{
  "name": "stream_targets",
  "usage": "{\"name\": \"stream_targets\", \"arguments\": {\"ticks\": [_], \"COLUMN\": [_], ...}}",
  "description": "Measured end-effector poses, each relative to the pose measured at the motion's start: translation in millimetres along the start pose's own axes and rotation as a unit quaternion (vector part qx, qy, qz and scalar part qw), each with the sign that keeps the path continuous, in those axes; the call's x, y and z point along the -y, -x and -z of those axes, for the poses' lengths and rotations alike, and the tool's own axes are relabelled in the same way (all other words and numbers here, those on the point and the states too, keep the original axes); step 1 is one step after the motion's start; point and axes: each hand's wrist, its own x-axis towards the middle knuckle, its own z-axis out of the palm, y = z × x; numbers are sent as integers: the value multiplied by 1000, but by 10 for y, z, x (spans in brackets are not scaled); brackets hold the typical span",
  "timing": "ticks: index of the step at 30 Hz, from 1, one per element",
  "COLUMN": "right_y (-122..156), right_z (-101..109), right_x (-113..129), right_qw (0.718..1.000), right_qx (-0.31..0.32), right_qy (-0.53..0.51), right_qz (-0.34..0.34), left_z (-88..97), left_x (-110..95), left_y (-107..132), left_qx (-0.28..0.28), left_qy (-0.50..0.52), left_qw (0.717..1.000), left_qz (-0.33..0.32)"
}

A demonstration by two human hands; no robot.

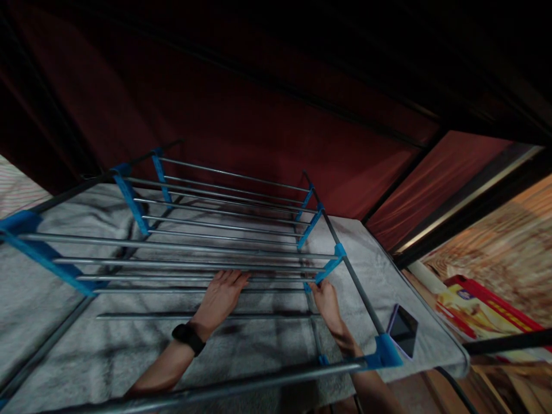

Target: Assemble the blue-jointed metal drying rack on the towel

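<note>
A rack of grey metal rods and blue plastic brackets lies over a grey blanket. My left hand (224,290), with a black band on its wrist, is closed over a metal rod (168,279) near the middle of the front tier; the thumb is hidden. At that tier's right end, my right hand (326,296) has its fingers closed at the lower tip of a blue bracket (330,268). Its fingertips are partly hidden there. A separate-looking rod (276,316) runs beneath my left wrist. Nearest to me, a thick tube (259,382) meets a blue corner joint (385,352).
A phone (403,330) lies on the blanket (366,236) at the right. Beyond the blanket's right edge is a red and yellow package (483,307). Dark red fabric (259,126) hangs behind the rack, and a dark frame bar (470,213) crosses at the right.
</note>
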Motion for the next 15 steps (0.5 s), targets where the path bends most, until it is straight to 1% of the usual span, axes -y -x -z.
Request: {"name": "stream_targets", "arguments": {"ticks": [3,5,7,8,9,10,12,14,15], "right_y": [-14,-14,11,34,62,93,147,175,176], "right_z": [1,10,15,13,5,-7,-49,-104,-130], "right_x": [-35,-90,-167,-208,-246,-280,-326,-345,-347], "right_qw": [1000,998,995,993,991,989,985,985,987], "right_qx": [7,23,47,60,77,95,118,115,105], "right_qy": [-29,-60,-89,-97,-106,-114,-122,-119,-114], "right_qz": [4,12,19,20,22,24,32,41,46], "left_z": [-51,-87,-121,-139,-160,-184,-241,-302,-330], "left_x": [-1,-2,-4,-6,-8,-12,-21,-30,-33], "left_y": [98,218,339,382,406,408,351,243,185], "left_qx": [-19,-28,-11,10,33,58,107,150,171], "left_qy": [-3,-6,4,14,24,35,58,88,103], "left_qw": [1000,998,995,993,992,992,991,985,980], "left_qz": [-19,-52,-98,-115,-116,-103,-48,5,22]}}
